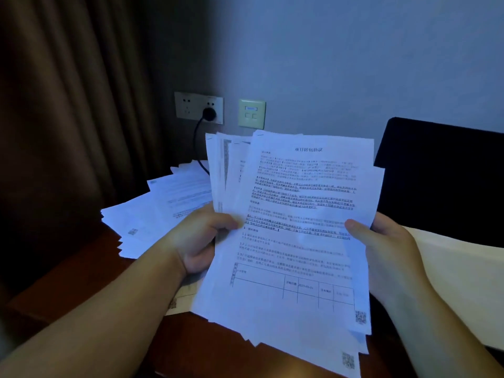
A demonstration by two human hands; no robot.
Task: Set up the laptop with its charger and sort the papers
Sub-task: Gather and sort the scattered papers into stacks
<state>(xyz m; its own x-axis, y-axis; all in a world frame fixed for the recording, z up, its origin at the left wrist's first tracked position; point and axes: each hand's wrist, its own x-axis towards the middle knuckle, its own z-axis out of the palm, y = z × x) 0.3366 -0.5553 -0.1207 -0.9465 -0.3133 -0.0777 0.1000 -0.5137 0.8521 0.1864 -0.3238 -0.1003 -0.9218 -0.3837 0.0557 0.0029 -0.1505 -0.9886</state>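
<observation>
**White sheets held up in both hands above the table**

White printed papers [300,227], a loose fanned stack, are lifted clear of the red-brown table [90,271] and held upright, tilted slightly right. The left hand [201,238] grips the stack's left edge, thumb across the front and fingers curled behind. The right hand [381,246] grips the right edge, thumb pressed on the top sheet, the other fingers hidden behind the paper. The top sheet carries dense printed text, a ruled form below and a QR code at its lower right corner.

A second pile of sheets [152,211] lies spread toward the table's far left edge, beside the brown curtain [68,105]. On the wall behind the table's far edge, a black plug [209,113] sits in an outlet [198,107], and its cable [199,151] drops down behind the held stack. A pale switch plate [251,113] is just right of the outlet. A dark chair back [441,181] stands at right.
</observation>
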